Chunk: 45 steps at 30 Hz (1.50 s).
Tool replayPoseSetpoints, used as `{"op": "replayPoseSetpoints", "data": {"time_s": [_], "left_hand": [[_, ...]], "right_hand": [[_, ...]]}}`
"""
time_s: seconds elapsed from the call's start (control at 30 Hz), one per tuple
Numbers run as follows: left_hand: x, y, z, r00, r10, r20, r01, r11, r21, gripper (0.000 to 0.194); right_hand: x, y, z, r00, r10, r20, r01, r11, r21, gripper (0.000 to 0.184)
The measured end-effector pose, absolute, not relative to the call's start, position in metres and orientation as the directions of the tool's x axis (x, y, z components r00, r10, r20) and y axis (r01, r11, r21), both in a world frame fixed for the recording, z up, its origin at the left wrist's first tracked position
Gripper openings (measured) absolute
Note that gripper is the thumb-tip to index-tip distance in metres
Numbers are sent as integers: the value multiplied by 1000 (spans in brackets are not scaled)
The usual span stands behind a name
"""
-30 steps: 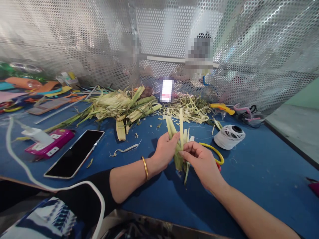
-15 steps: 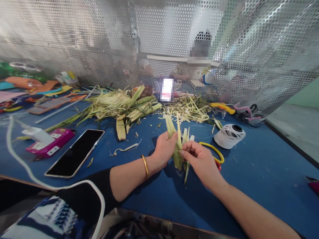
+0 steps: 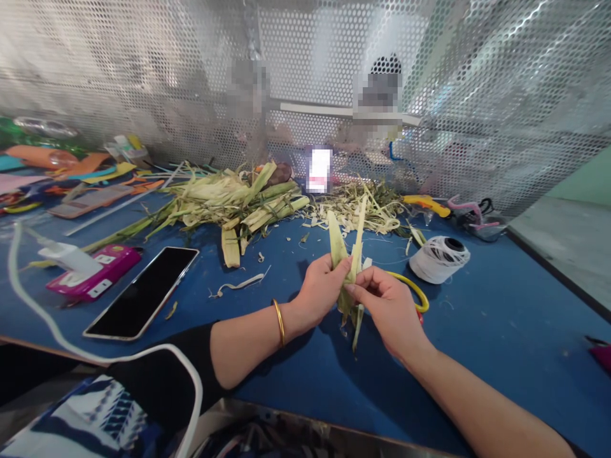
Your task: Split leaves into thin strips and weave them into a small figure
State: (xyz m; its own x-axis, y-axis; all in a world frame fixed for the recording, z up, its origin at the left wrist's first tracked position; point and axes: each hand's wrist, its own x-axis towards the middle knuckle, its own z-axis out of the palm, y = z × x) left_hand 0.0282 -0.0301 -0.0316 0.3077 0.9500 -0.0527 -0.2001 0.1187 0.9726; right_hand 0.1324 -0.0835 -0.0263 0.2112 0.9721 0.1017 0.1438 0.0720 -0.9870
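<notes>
My left hand, a gold bangle on its wrist, is closed around the lower part of a broad pale-green leaf strip that points up and away. A narrower yellowish strip rises beside it, between my two hands. The thumb and fingers of my right hand pinch the strips just below my left thumb. Thin ends of leaf hang beneath the fingers. Behind my right hand lies a yellow and red loop handle, mostly hidden. A spool of white thread stands to its right.
A heap of pale-green stalks and leaves lies at the back, with shredded bits beside it. On the left are a phone, a purple power strip and a white cable. A perforated metal screen closes the back.
My left hand has moved slightly right, closer to my right hand. The broad leaf and the narrow strip have shifted right with it, and the narrow strip stands higher and leans right.
</notes>
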Motion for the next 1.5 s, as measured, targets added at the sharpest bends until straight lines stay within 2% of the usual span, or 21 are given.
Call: {"op": "replayPoseSetpoints", "data": {"time_s": [0.2, 0.5, 0.7, 0.93, 1.07, 1.2, 1.3, 1.37, 1.43, 1.5], "left_hand": [[28, -31, -31, 339, 938, -76, -248, 167, 954, 29], [27, -26, -30, 259, 963, -75, -208, 131, 969, 32], [27, -24, -34, 247, 967, -56, -210, 110, 971, 33], [21, -9, -32, 127, 989, -75, -258, 106, 960, 35], [12, 6, -33, 183, 980, -80, -123, 104, 987, 33], [4, 16, -27, 170, 985, 4, 32, -9, 999, 26], [-1, 21, -19, 236, 970, -62, 26, 58, 998, 12], [-7, 29, -15, 263, 958, -118, 44, 110, 993, 18], [-15, 40, -14, 247, 964, -94, 108, 69, 992, 16], [-26, 53, -12, 184, 982, -29, 252, -19, 968, 10]], "right_hand": [[135, -84, -29, 246, 946, 210, 230, 154, -961, 19], [131, -84, -21, 166, 978, 125, 179, 95, -979, 15], [134, -85, -24, 225, 956, 190, 247, 132, -960, 17], [140, -89, -9, 265, 944, 196, 210, 142, -967, 18], [151, -85, -3, 299, 933, 201, 168, 156, -973, 17], [160, -79, -2, 324, 922, 212, 181, 160, -970, 19], [163, -76, -2, 321, 927, 194, 198, 135, -971, 22], [165, -75, -3, 309, 934, 181, 205, 121, -971, 23], [168, -73, -4, 303, 936, 182, 211, 121, -970, 23], [173, -70, -7, 308, 932, 193, 209, 132, -969, 23]]}}
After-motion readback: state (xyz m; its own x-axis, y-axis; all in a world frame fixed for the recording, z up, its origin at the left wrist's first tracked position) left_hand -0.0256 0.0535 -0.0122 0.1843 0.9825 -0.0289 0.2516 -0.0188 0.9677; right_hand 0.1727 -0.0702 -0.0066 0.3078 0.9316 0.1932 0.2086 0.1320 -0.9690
